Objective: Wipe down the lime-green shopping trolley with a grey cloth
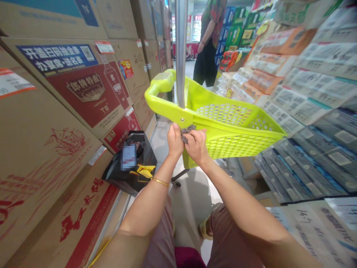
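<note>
A lime-green plastic shopping basket (198,121) with slotted sides is right in front of me, and a metal pole (181,56) rises at its near left end. Just below its near rim, my left hand (175,141) and my right hand (197,147) come together around a crumpled grey rag (187,132). Both hands are closed, with part of the rag sticking out above the fingers. It is close against the basket's outer wall; I cannot tell whether it touches.
Stacked cartons (89,89) line the left side, with a black bag (117,167) on a low ledge below. Packaged goods (301,100) are piled on the right. Farther down the aisle stands a person (208,44). A caster (176,183) shows beneath the basket.
</note>
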Tool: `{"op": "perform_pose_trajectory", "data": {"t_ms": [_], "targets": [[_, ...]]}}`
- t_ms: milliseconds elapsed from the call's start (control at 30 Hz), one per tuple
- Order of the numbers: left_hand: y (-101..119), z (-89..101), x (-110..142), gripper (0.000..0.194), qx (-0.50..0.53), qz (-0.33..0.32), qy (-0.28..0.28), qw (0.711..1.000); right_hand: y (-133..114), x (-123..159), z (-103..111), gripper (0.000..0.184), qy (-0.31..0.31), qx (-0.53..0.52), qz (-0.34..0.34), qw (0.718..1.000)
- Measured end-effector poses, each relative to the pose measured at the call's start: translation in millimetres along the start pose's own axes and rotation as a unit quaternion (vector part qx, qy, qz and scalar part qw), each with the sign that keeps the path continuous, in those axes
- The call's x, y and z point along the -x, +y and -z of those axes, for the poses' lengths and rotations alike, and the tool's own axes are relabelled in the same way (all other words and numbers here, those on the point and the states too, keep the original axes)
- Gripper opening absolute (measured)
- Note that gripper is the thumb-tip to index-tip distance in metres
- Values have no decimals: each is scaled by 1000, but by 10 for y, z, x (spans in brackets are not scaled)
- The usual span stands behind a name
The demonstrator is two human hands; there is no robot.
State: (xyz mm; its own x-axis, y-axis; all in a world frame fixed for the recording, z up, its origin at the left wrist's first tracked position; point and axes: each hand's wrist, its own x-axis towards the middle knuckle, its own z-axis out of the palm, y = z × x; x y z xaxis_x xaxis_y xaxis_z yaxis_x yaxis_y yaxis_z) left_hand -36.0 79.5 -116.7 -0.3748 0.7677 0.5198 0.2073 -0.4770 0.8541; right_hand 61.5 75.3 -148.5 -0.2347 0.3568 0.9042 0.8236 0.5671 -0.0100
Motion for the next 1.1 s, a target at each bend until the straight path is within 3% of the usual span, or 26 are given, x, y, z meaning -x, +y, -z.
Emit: {"op": "perform_pose_trajectory", "data": {"t_ms": [133, 300, 500, 733, 967, 1100], "targets": [[23, 17, 8, 57, -1, -8, -6, 1000, -13, 25, 33, 18, -3, 4, 12, 1000], [-23, -2, 11, 53, 6, -20, 0, 1000, -89, -319, 107, 20, 38, 12, -33, 999], [-23, -24, 23, 52, 1, -33, -4, 999, -165, -579, 134, 27, 15, -7, -70, 997], [-11, -13, -5, 53, -9, -4, -2, 1000, -111, -396, 7, 21, 27, -23, -86, 996], [-15, -9, -15, 55, 8, 7, 1, 1000, -32, -47, 23, 16, -2, -4, -15, 1000], [-5, -22, -5, 56, -1, 1, 7, 1000, -29, -115, 81, 17, -7, 6, -2, 1000]]}}
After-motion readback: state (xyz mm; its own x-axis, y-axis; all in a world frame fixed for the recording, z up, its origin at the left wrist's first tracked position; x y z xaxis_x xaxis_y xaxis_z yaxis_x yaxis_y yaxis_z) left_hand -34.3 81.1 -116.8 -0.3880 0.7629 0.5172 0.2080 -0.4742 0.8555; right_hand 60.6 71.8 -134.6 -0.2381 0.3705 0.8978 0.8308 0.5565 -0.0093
